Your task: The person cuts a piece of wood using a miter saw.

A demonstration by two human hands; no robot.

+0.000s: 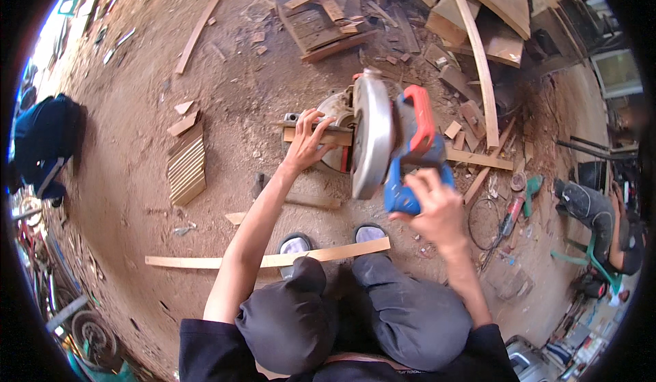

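Observation:
A miter saw [370,136] with a silver blade guard, red handle [424,122] and blue housing [400,194] stands in front of me. My left hand [305,144] is on a short wooden piece [337,136] lying across the saw's base, its fingers bent over the wood left of the guard. My right hand [437,211], slightly blurred, has its fingers curled on the blue housing, below the red handle. A long thin wooden strip [205,261] lies on the ground across my sandaled feet. A stack of slats [186,170] lies to the left.
Boards and offcuts [478,13] are piled at the back right. A green power tool [529,194] with a cable lies at right. Another person [594,218] sits on a green chair at far right. A dark bundle [41,143] and cluttered bike parts [92,334] line the left.

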